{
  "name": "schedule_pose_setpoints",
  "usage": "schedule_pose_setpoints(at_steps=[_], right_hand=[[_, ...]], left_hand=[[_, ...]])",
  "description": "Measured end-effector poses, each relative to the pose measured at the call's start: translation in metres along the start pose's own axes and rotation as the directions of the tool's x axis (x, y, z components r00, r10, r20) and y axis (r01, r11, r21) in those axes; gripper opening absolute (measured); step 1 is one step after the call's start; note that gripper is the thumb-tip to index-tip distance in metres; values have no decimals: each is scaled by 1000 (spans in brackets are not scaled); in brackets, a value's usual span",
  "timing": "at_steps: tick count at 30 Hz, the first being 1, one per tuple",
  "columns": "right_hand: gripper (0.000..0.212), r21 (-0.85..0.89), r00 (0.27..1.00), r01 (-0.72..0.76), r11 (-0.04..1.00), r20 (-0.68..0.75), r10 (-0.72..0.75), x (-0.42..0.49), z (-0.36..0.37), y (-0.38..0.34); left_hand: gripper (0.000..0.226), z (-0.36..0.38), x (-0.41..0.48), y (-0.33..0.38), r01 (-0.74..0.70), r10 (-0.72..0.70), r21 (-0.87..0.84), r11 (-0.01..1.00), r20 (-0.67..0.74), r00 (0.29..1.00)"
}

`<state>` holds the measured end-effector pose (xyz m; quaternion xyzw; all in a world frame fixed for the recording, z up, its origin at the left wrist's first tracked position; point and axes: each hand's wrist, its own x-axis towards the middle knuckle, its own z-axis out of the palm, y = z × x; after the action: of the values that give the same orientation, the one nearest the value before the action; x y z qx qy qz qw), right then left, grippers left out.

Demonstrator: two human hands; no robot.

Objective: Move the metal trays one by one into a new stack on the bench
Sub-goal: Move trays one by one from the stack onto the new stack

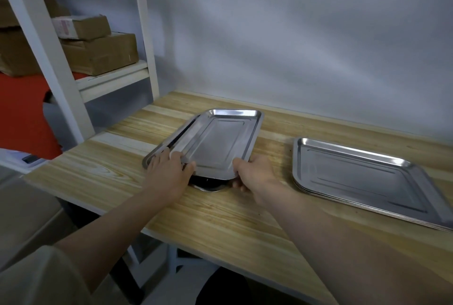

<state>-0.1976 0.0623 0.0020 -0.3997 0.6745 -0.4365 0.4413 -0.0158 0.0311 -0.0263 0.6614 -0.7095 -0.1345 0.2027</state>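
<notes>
Where the wooden table (220, 219) runs along the grey wall, it takes up most of the view, w/ two groups of metal trays on it, well apart. A white shelf unit (144, 23) stands at the table's left end. On the right side of the table sits a stack of trays (355, 170), several rims showing at its near edge, nested flat; exact count can't be told. Left of centre is the top tray (215, 143), shiny, rectangular w/ rounded corners. Its near end is raised off what lies below and its far end is low, so it tilts. Under it is a lower tray (157, 155): its rim shows along the left side and a dark gap opens at the near end. Can't tell if more lie beneath. Two brown cardboard boxes (98, 52) sit one on the other on the shelf unit. Both hands hold the top tray's near end. The left hand (169, 170) grips the near-left corner, thumb on the rim. The right hand (255, 172) pinches the near-right corner, thumb on top, fingers curled underneath.
</notes>
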Motion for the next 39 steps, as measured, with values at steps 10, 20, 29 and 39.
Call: schedule_pose_setpoints(at_steps=[10,20,29,39], right_hand=[[11,242,999,37,970,-47,-26,-16,-37,0],[4,287,975,144,947,-205,-87,-20,-102,18],[7,356,963,169,919,-258,-77,-30,-160,37],[15,462,977,149,875,-204,-59,-47,-209,52]], left_hand=[[62,-4,-2,23,-2,6,-130,991,36,999],[9,-8,-7,71,-59,79,-509,859,18,997],[29,6,-12,126,113,77,-734,670,220,972],[22,13,-16,181,373,-43,-810,453,398,916]])
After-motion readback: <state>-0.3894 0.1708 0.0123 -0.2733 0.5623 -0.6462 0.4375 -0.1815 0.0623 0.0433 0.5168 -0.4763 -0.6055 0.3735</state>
